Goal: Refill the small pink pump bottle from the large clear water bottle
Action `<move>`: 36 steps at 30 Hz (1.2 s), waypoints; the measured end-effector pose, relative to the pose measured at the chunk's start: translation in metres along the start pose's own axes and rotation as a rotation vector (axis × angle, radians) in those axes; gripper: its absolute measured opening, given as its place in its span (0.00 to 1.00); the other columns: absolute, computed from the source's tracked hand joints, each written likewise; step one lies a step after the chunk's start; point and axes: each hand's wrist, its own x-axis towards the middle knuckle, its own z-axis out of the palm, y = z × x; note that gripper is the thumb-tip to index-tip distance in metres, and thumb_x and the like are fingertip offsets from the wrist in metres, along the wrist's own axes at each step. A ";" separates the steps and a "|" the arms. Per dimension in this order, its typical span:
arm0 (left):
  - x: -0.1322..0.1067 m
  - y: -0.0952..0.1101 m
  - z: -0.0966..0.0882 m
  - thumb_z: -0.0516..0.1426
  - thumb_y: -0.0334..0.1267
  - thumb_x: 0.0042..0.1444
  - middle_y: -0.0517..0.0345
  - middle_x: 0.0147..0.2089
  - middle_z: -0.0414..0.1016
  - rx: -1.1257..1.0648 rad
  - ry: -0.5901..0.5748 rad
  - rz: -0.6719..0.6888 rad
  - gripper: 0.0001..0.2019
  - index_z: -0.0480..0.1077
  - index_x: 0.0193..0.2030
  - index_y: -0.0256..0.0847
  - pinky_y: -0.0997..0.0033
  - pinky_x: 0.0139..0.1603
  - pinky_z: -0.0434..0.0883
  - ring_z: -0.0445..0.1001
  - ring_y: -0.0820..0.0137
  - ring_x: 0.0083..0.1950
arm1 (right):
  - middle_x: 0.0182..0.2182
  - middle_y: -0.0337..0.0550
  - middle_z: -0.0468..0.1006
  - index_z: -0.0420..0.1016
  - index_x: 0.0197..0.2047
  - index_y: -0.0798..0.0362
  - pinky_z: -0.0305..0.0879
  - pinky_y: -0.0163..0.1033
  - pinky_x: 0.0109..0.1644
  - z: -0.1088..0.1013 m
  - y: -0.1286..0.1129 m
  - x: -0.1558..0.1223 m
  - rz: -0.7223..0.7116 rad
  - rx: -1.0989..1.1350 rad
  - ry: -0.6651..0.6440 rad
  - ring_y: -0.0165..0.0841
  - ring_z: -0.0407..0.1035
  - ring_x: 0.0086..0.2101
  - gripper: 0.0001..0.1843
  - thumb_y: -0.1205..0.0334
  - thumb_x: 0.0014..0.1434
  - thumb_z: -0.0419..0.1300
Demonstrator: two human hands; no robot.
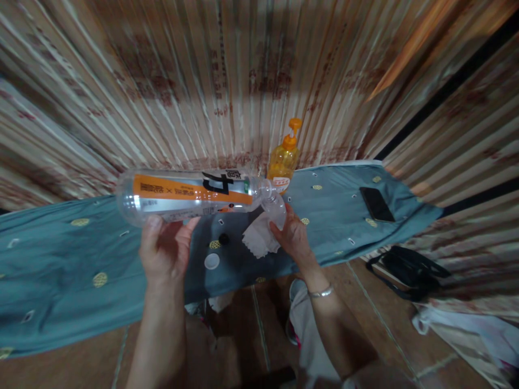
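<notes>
My left hand (164,246) is wrapped around a large clear plastic bottle (190,194) with an orange and silver label, lying almost level in the air. Its neck points right, and its mouth meets a small clear plastic cup (276,209), which looks tilted. My right hand (292,232) closes its fingers on the cup's right side. Whether liquid is flowing I cannot tell. Below the cup, a crumpled white tissue (259,237) lies on the cloth. A black bottle cap (223,238) and a white round lid (211,261) lie below the bottle.
Behind the cup stands a yellow pump bottle (283,165) with an orange top. A dark phone (377,204) rests on the teal cloth-covered table (324,232). Pleated curtains (243,81) hang behind. A black bag (405,270) sits low at the right.
</notes>
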 end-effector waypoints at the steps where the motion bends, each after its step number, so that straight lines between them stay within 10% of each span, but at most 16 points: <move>1: 0.000 0.000 -0.001 0.77 0.51 0.38 0.52 0.41 0.85 0.000 -0.003 -0.002 0.22 0.80 0.37 0.43 0.59 0.45 0.84 0.82 0.53 0.53 | 0.54 0.64 0.84 0.64 0.70 0.61 0.77 0.51 0.60 0.000 0.000 0.000 -0.003 0.004 0.003 0.49 0.81 0.53 0.34 0.59 0.64 0.64; 36: 0.004 -0.004 -0.007 0.76 0.52 0.40 0.50 0.43 0.85 -0.002 -0.037 0.016 0.21 0.80 0.37 0.43 0.59 0.43 0.84 0.82 0.53 0.51 | 0.54 0.63 0.85 0.63 0.71 0.60 0.78 0.52 0.58 0.003 0.004 -0.001 -0.030 0.040 0.055 0.49 0.81 0.52 0.35 0.55 0.65 0.61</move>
